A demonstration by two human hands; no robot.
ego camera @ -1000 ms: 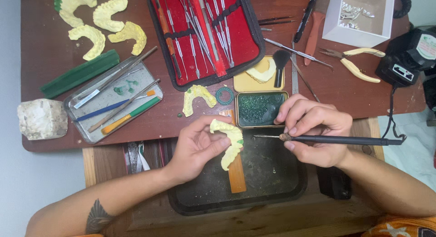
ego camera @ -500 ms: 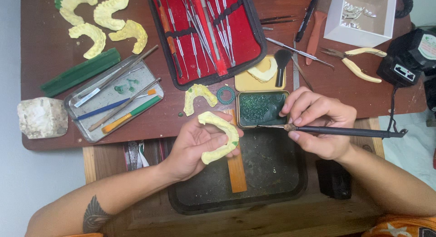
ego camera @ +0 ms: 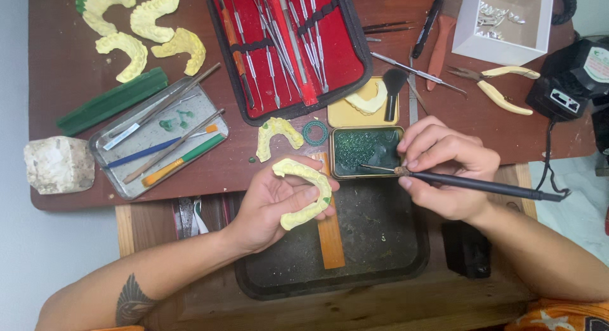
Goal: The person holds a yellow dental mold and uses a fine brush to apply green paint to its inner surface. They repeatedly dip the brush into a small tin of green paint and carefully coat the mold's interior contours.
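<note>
My left hand (ego camera: 269,207) holds a yellow U-shaped dental cast (ego camera: 303,191) over a dark tray (ego camera: 380,255), fingers curled under it. My right hand (ego camera: 444,169) grips a thin black electric wax pen (ego camera: 488,186) like a pencil; its metal tip reaches into a small open tin of green wax (ego camera: 366,152) at the table's edge. A cord runs from the pen toward a black power unit (ego camera: 568,80) at the right. Another yellow cast (ego camera: 276,134) lies just above my left hand.
An open red instrument case (ego camera: 288,45) sits at top centre. Several yellow casts (ego camera: 136,33) lie top left beside a green wax bar (ego camera: 111,103), a metal tray of brushes (ego camera: 158,144) and a white stone block (ego camera: 58,165). Pliers (ego camera: 498,87) and a white box (ego camera: 504,23) are top right.
My right hand moved the pen up from the dark tray so its tip now dips into the green wax tin. My left hand turned the cast and lifted it slightly.
</note>
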